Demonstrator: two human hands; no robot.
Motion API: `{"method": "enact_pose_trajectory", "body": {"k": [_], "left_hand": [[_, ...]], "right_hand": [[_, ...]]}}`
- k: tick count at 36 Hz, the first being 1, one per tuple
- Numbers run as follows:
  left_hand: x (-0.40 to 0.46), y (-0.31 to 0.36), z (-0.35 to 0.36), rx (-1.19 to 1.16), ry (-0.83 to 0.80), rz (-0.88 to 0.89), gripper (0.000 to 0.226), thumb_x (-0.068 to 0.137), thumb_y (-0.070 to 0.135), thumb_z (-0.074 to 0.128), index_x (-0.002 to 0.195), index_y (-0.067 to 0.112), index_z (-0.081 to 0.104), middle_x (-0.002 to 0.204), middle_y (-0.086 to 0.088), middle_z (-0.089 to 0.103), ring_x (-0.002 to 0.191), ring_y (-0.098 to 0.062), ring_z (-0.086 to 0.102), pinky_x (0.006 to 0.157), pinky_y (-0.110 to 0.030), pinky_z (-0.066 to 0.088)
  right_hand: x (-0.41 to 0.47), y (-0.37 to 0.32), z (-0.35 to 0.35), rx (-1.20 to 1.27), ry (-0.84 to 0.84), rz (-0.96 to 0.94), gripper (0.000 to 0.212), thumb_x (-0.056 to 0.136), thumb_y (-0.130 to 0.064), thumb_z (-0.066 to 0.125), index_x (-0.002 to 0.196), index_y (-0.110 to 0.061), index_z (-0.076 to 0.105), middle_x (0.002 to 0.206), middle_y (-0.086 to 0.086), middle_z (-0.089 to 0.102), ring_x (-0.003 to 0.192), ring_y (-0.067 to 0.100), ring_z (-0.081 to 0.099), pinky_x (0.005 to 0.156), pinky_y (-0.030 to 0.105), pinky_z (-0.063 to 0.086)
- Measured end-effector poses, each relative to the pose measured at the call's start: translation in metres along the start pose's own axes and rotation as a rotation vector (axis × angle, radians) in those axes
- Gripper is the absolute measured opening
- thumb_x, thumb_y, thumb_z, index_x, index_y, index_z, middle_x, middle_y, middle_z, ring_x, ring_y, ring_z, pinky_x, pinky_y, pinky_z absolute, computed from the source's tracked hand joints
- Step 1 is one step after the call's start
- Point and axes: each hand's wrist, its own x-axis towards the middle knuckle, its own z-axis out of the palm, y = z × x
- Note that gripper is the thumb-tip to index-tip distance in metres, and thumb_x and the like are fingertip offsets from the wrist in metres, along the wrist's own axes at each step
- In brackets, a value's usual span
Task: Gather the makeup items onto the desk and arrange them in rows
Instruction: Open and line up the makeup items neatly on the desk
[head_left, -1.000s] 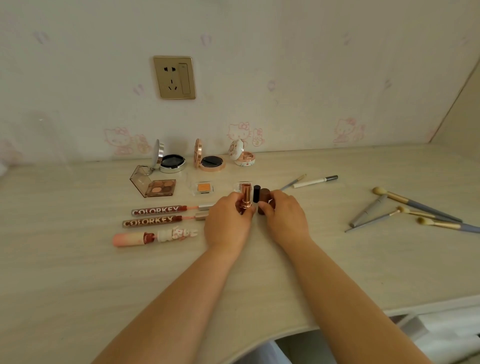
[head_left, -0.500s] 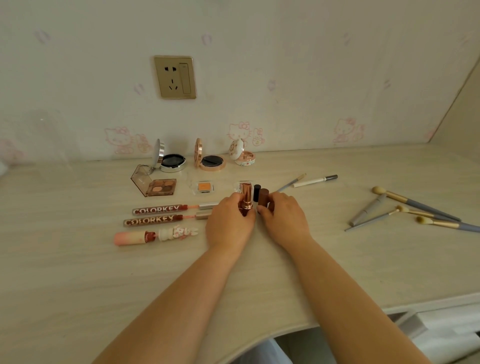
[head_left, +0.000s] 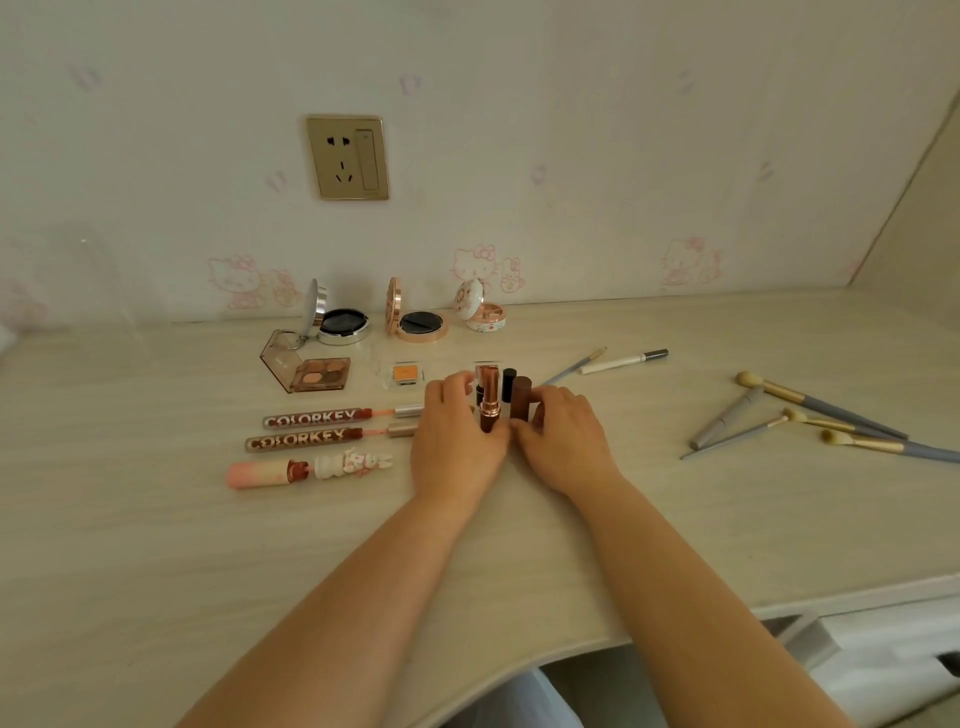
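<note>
Head view: both hands are staying at the standing lipsticks mid-surface, the left hand (head_left: 457, 436) now pinching the rose-gold lipstick (head_left: 489, 397) while the right hand (head_left: 563, 439) is curling its grip around the brown lipstick (head_left: 520, 397). Barely anything is shifting, so this row is being tidied, while the brushes (head_left: 810, 415) are lying scattered far right.

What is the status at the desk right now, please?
Left hand grips rose-gold lipstick, upright. Right hand holds brown tube beside it. Brushes loose at right, unsorted. Nothing in the way.
</note>
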Motion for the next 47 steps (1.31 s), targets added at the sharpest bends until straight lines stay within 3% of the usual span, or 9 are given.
{"method": "enact_pose_trajectory", "body": {"k": [6,12,15,18,26,29,34,43,47], "left_hand": [[-0.008,0.006,-0.001,0.003,0.090,0.050,0.082,0.073,0.025,0.071,0.141,0.012,0.027,0.132,-0.010,0.034,0.120,-0.025,0.039,0.096,-0.029,0.036],[-0.018,0.021,-0.008,-0.080,0.325,0.348,0.054,0.071,0.018,0.062,0.122,0.007,0.047,0.112,-0.016,0.044,0.106,-0.030,0.046,0.088,-0.031,0.041],[-0.023,0.031,-0.003,-0.054,0.271,0.552,0.043,0.073,0.023,0.053,0.115,0.015,0.046,0.106,-0.014,0.047,0.095,-0.027,0.052,0.079,-0.030,0.048],[-0.025,0.041,0.008,-0.012,0.141,0.684,0.036,0.074,0.011,0.059,0.110,0.010,0.054,0.102,-0.013,0.051,0.085,-0.028,0.055,0.069,-0.034,0.051],[-0.012,0.074,0.067,-0.003,-0.154,0.498,0.038,0.083,-0.003,0.046,0.120,0.006,0.053,0.120,-0.012,0.046,0.111,-0.026,0.048,0.085,-0.035,0.044],[0.005,0.082,0.091,0.118,-0.160,0.414,0.043,0.083,-0.003,0.042,0.124,0.009,0.050,0.125,-0.011,0.045,0.115,-0.028,0.042,0.089,-0.033,0.037],[0.032,0.090,0.122,0.331,-0.131,0.407,0.045,0.085,0.005,0.040,0.127,0.020,0.048,0.127,-0.001,0.047,0.114,-0.025,0.036,0.081,-0.030,0.027],[0.063,0.096,0.148,0.494,-0.080,0.383,0.033,0.092,0.021,0.046,0.125,0.021,0.051,0.127,0.001,0.047,0.116,-0.023,0.034,0.084,-0.032,0.026],[0.067,0.099,0.154,0.523,-0.089,0.347,0.028,0.091,0.020,0.045,0.116,0.020,0.058,0.122,0.000,0.049,0.113,-0.024,0.035,0.083,-0.033,0.027]], "right_hand": [[-0.005,-0.001,-0.007,0.106,-0.050,0.037,0.048,0.085,-0.011,0.049,0.132,-0.010,0.041,0.126,0.009,0.047,0.118,0.024,0.039,0.100,0.032,0.033],[-0.007,0.011,-0.018,0.349,0.062,0.182,0.034,0.087,-0.002,0.039,0.119,-0.010,0.049,0.113,0.007,0.052,0.107,0.022,0.049,0.082,0.022,0.033],[-0.009,0.025,-0.027,0.374,0.115,0.207,0.029,0.089,-0.004,0.038,0.114,-0.011,0.051,0.103,0.002,0.052,0.100,0.019,0.050,0.076,0.022,0.032],[-0.007,0.040,-0.038,0.341,0.152,0.215,0.029,0.090,-0.005,0.038,0.114,-0.012,0.052,0.108,0.004,0.054,0.095,0.015,0.048,0.077,0.024,0.033],[0.006,0.073,-0.056,0.227,0.220,0.215,0.029,0.092,-0.005,0.036,0.114,-0.010,0.053,0.116,0.009,0.055,0.105,0.022,0.051,0.080,0.025,0.035],[0.015,0.085,-0.060,0.154,0.236,0.190,0.028,0.092,-0.003,0.037,0.114,-0.007,0.053,0.117,0.011,0.055,0.106,0.025,0.051,0.079,0.025,0.033],[0.029,0.104,-0.068,0.064,0.234,0.181,0.028,0.092,-0.003,0.036,0.115,-0.005,0.052,0.117,0.012,0.053,0.105,0.027,0.050,0.077,0.028,0.033],[0.039,0.110,-0.062,0.039,0.237,0.188,0.027,0.094,-0.018,0.037,0.114,-0.008,0.051,0.116,0.010,0.053,0.105,0.027,0.050,0.071,0.026,0.029],[0.041,0.112,-0.062,0.020,0.229,0.189,0.027,0.091,-0.009,0.038,0.115,-0.008,0.051,0.117,0.010,0.053,0.105,0.027,0.050,0.073,0.027,0.031]]}}
